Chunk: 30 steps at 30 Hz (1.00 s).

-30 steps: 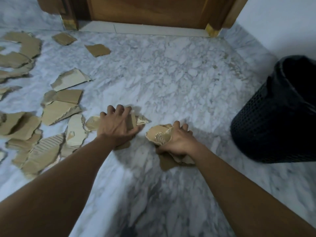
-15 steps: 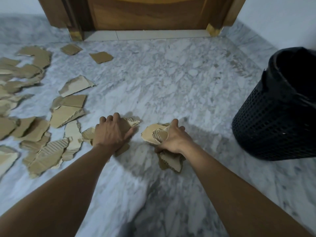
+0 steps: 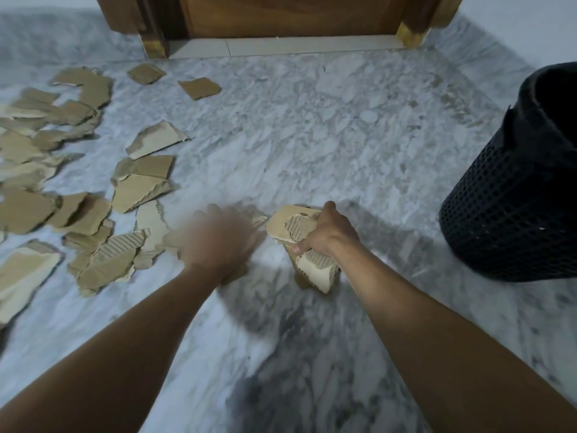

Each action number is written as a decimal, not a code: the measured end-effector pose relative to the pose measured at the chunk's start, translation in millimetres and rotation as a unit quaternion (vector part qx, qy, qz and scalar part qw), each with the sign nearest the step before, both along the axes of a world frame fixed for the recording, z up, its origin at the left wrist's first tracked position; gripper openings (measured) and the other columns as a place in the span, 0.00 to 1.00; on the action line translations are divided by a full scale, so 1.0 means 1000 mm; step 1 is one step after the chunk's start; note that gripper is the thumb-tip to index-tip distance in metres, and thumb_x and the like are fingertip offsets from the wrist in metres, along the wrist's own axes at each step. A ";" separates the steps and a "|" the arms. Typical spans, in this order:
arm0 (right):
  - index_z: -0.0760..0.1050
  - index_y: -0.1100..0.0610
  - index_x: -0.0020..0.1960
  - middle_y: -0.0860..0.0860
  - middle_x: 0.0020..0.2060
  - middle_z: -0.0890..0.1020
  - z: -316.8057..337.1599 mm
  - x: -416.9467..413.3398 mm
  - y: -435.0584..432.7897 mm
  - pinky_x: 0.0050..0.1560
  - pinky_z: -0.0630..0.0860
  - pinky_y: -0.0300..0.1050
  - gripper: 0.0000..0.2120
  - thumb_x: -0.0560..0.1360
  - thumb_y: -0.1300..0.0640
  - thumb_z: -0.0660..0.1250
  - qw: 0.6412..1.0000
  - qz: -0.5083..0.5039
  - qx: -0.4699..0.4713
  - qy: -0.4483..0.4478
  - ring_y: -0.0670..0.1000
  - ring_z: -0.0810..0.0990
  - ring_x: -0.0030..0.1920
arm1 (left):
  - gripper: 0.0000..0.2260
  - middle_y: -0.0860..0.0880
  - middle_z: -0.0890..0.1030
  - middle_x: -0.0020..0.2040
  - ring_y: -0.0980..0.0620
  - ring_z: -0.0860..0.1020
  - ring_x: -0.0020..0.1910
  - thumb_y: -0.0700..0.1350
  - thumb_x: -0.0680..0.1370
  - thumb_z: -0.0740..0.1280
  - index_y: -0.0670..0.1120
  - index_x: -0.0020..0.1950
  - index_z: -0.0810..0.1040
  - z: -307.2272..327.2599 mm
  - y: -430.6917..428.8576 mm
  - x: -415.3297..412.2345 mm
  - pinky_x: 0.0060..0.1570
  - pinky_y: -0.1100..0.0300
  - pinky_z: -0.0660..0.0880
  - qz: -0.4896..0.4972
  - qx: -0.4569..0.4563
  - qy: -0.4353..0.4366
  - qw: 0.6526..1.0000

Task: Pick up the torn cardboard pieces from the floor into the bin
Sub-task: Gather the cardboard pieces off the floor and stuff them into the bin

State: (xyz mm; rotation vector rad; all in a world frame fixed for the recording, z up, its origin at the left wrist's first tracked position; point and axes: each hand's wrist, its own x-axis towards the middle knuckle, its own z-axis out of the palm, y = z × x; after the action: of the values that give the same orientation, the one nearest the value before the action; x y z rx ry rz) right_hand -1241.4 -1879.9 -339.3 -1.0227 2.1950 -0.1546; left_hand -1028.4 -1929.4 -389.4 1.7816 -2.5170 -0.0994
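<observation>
**View:** head; one wide-angle camera worn on the person's head.
**Facing:** forward and steeply down onto the grey-veined white marble floor (image 3: 343,135).
**Range:** close. Both bare forearms enter from the bottom edge and converge near frame centre. The left hand (image 3: 218,242) is motion-blurred, and the right hand (image 3: 327,235) grips torn brown cardboard pieces (image 3: 287,223).
**Top edge:** foot of the brown wooden door (image 3: 281,17).
**Right edge:** black mesh plastic bin (image 3: 512,198), partly cut off.
**Left edge:** more such pieces scattered on the floor, running out of frame.
</observation>
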 end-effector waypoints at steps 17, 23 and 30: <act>0.72 0.46 0.69 0.46 0.64 0.77 0.005 -0.009 0.027 0.63 0.77 0.48 0.35 0.67 0.60 0.82 0.971 -0.079 -0.165 -0.157 0.51 0.77 0.63 | 0.35 0.45 0.80 0.55 0.39 0.81 0.47 0.78 0.71 0.52 0.54 0.66 0.66 0.010 0.006 0.014 0.40 0.52 0.73 0.010 0.062 0.095 0.993; 0.73 0.48 0.73 0.48 0.67 0.76 0.069 -0.050 0.033 0.62 0.75 0.42 0.34 0.70 0.62 0.79 0.962 -0.080 -0.228 -0.127 0.49 0.77 0.61 | 0.31 0.51 0.80 0.54 0.43 0.80 0.50 0.78 0.70 0.52 0.62 0.64 0.72 0.043 -0.004 -0.001 0.43 0.53 0.76 -0.019 0.032 0.157 0.987; 0.70 0.52 0.75 0.51 0.69 0.74 0.223 -0.102 0.030 0.68 0.73 0.49 0.34 0.72 0.61 0.78 0.955 -0.025 -0.293 -0.020 0.53 0.74 0.68 | 0.28 0.45 0.81 0.56 0.39 0.80 0.51 0.75 0.74 0.56 0.59 0.63 0.74 0.170 -0.044 -0.079 0.43 0.51 0.75 -0.061 -0.058 0.225 0.971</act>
State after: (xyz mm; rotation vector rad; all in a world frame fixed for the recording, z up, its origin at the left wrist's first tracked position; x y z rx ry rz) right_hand -1343.1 -1849.9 -116.0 -1.2554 2.1835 -0.8851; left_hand -1107.5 -1973.5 -219.6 1.3726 -2.2475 -0.3158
